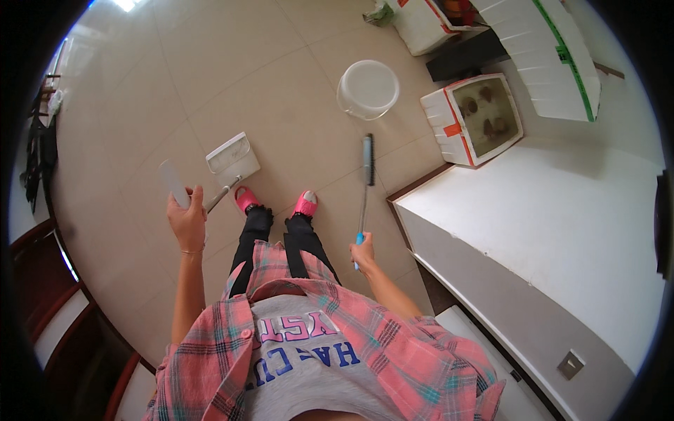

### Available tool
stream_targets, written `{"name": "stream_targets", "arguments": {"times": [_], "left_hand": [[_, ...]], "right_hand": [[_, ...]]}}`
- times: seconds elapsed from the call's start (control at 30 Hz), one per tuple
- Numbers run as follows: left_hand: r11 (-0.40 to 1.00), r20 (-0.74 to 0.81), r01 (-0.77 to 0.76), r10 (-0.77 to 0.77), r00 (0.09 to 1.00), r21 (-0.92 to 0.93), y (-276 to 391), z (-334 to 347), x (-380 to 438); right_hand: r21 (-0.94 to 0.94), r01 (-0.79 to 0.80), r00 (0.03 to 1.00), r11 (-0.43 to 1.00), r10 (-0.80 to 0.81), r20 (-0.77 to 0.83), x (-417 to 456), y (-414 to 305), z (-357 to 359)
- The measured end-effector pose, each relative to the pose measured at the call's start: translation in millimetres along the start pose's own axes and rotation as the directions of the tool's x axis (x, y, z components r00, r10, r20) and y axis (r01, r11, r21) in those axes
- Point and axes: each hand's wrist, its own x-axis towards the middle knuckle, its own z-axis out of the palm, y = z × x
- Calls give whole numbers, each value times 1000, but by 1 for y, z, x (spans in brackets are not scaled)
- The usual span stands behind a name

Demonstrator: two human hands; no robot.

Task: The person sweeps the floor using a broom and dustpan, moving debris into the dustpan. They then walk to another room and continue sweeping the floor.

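Note:
My left hand (188, 218) is closed around the handle of a long-handled dustpan (234, 158), whose white pan rests on the tiled floor in front of my feet. The pale, flat top of that handle seems to stick up past my thumb. On the other side, my right hand (363, 251) grips the blue end of a brush's thin metal handle. The brush (368, 159) has a grey-blue head with dark bristles and points away from me over the floor. Beyond the brush head stands a translucent white bucket (370, 87).
At the right, a foam box (445, 123) with orange tape holds water and several dark things. Another foam box (416, 29) stands farther off, by a green bag (379, 14). A low wall with a white top (505, 210) runs along the right; dark red furniture (42, 273) is at the left.

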Motion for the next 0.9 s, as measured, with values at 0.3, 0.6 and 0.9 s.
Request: {"name": "stream_targets", "arguments": {"times": [0.3,0.6,0.9], "left_hand": [[993,155,-71,55,986,97,10,-4,19],[1000,129,2,-6,992,26,6,-32,37],[1000,81,-6,7,997,-13,-4,-47,59]], "right_hand": [[69,-24,999,997,25,-20,-24,-16,-74],[311,-252,965,916,261,16,1,-1,-31],[387,-240,970,891,238,53,-43,-5,-58]]}}
